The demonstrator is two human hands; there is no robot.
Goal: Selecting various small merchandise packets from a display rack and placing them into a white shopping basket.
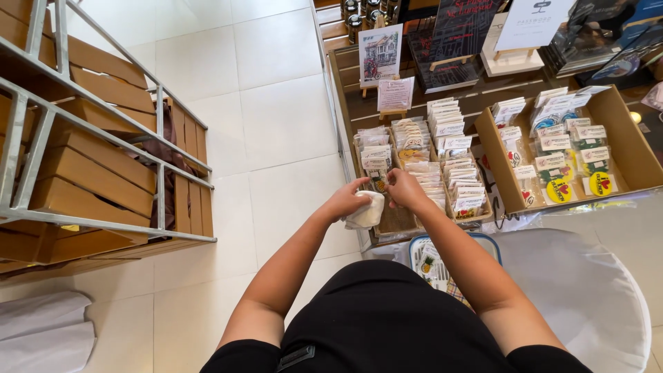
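Left hand grips white cloth (partly hidden); right hand beside.

White cloth; brown cardboard box; yellow, possibly red-marked stickers.

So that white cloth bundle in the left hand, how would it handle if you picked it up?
The white cloth bundle looks soft and floppy: it bulges and creases where the left hand grips it. It is probably light for its size, since one hand holds it. It seems unlikely to slip or roll, with its folded, matte surface.
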